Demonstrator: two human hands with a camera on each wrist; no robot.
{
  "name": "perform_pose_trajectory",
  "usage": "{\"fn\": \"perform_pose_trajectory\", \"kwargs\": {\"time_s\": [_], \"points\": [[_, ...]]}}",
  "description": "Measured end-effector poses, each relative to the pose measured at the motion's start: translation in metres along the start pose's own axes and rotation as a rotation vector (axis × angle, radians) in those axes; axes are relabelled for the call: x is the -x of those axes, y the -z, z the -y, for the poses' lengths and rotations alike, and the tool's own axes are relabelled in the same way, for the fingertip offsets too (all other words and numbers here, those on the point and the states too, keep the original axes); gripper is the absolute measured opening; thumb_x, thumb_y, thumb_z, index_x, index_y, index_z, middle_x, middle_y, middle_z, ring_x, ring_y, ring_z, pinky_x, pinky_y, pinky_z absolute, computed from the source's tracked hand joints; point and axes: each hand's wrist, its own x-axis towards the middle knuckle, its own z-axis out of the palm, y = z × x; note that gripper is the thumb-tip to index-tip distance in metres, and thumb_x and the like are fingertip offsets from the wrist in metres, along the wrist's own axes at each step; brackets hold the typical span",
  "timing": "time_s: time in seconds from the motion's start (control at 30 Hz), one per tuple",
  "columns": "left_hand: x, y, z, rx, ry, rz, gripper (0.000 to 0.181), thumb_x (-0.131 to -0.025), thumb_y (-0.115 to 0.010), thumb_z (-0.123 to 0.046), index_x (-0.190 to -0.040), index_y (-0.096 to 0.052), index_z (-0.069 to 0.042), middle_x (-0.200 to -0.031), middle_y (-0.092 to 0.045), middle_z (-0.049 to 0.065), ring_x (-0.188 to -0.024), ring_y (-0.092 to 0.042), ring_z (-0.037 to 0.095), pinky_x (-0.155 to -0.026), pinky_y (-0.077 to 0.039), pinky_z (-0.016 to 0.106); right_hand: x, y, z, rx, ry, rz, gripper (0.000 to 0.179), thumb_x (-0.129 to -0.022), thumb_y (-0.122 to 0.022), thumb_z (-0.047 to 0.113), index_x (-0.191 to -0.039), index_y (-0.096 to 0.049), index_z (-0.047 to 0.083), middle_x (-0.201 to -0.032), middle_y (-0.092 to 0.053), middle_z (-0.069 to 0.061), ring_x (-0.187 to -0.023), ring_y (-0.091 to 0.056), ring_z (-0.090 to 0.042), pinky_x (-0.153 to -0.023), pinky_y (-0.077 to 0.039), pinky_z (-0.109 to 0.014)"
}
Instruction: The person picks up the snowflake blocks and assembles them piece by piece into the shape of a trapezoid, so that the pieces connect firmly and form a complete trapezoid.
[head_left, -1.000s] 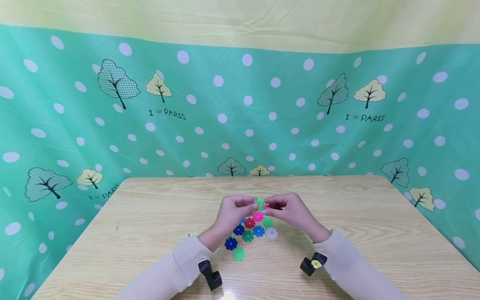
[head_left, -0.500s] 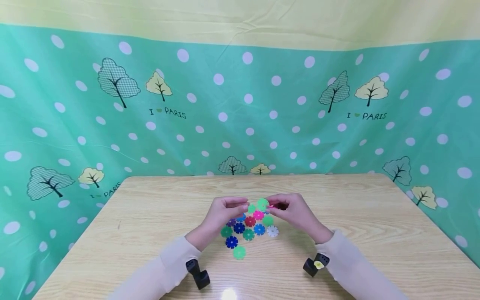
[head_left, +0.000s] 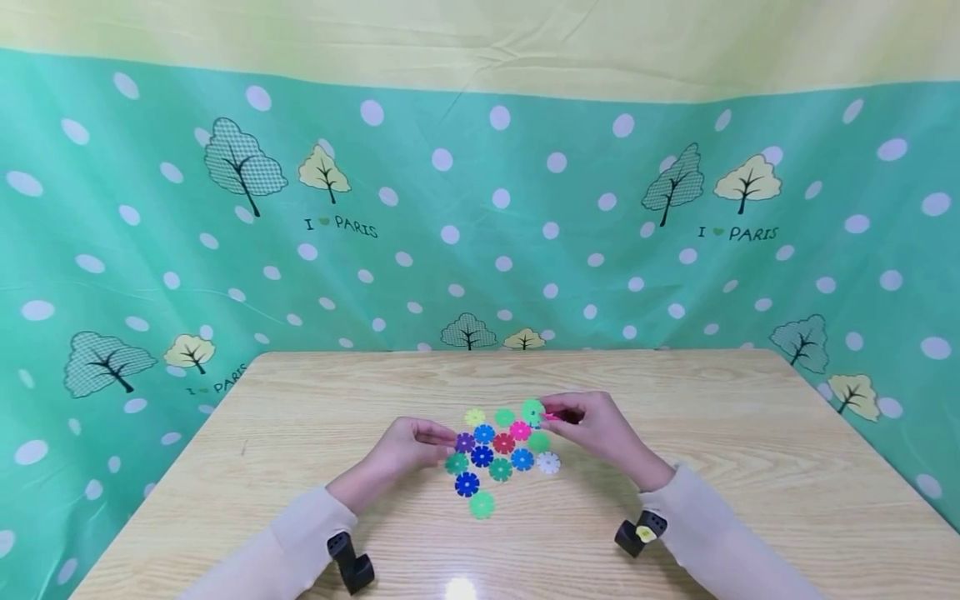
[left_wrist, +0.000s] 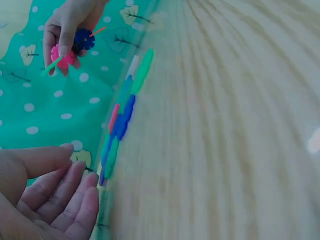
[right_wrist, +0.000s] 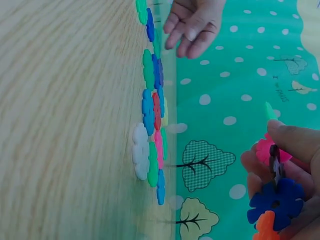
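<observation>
My right hand (head_left: 596,421) pinches a small chain of joined snowflake discs. In the right wrist view it includes a pink disc (right_wrist: 272,150), a dark blue disc (right_wrist: 276,200), an orange disc (right_wrist: 265,227) and a green disc (right_wrist: 270,111) seen edge-on. The green one faces the head camera beyond the fingertips. My left hand (head_left: 408,446) holds nothing. Its fingers are loosely bent, thumb apart from them in the left wrist view, with the fingertips beside a purple disc (head_left: 465,442) at the left of the loose discs.
Several loose snowflake discs lie flat on the wooden table (head_left: 337,383) between the hands, among them a red disc (head_left: 504,443), a white disc (head_left: 548,462) and a yellow disc (head_left: 475,416). A green dotted curtain (head_left: 405,275) hangs behind the table's far edge.
My left hand has drawn away from the held chain, moving left and nearer the body, uncovering purple and yellow discs. The right hand keeps the chain, shifted slightly right.
</observation>
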Motion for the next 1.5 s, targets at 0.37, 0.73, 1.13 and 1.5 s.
{"fn": "perform_pose_trajectory", "kwargs": {"time_s": [0.37, 0.73, 1.13, 1.5], "points": [[-0.006, 0.008, 0.014, -0.088, -0.080, 0.109, 0.028, -0.078, -0.073, -0.002, -0.105, -0.068, 0.001, -0.101, -0.069, 0.013, -0.090, -0.066, 0.020, -0.080, -0.054, 0.030, 0.000, -0.001, -0.001, 0.020, 0.006, 0.018, 0.028, -0.082, -0.073, 0.010, -0.109, -0.070, 0.003, -0.099, -0.071, -0.008, -0.073, -0.060, -0.008, -0.063, -0.053, -0.020], [-0.013, 0.009, 0.021, -0.224, -0.193, 0.169, 0.027, -0.075, -0.075, 0.000, -0.101, -0.072, -0.006, -0.098, -0.071, 0.008, -0.083, -0.062, 0.015, -0.072, -0.052, 0.022, -0.001, 0.000, 0.000, -0.004, -0.006, 0.054, 0.029, -0.083, -0.071, 0.009, -0.111, -0.068, 0.001, -0.100, -0.071, -0.010, -0.075, -0.061, -0.009, -0.063, -0.053, -0.021], [-0.013, 0.011, 0.025, -0.261, -0.254, 0.237, 0.027, -0.075, -0.076, -0.005, -0.101, -0.073, -0.009, -0.099, -0.070, 0.005, -0.081, -0.057, 0.013, -0.069, -0.049, 0.020, -0.001, -0.001, 0.000, -0.018, -0.003, 0.057, 0.029, -0.083, -0.071, 0.008, -0.111, -0.068, 0.001, -0.099, -0.071, -0.010, -0.076, -0.062, -0.009, -0.064, -0.053, -0.022], [-0.011, 0.011, 0.021, -0.262, -0.274, 0.253, 0.032, -0.074, -0.077, -0.004, -0.105, -0.070, -0.006, -0.099, -0.067, 0.006, -0.083, -0.055, 0.017, -0.067, -0.047, 0.019, 0.000, 0.001, -0.001, -0.025, -0.009, 0.051, 0.028, -0.083, -0.071, 0.008, -0.110, -0.068, 0.001, -0.102, -0.071, -0.010, -0.079, -0.063, -0.011, -0.068, -0.054, -0.022]]}}
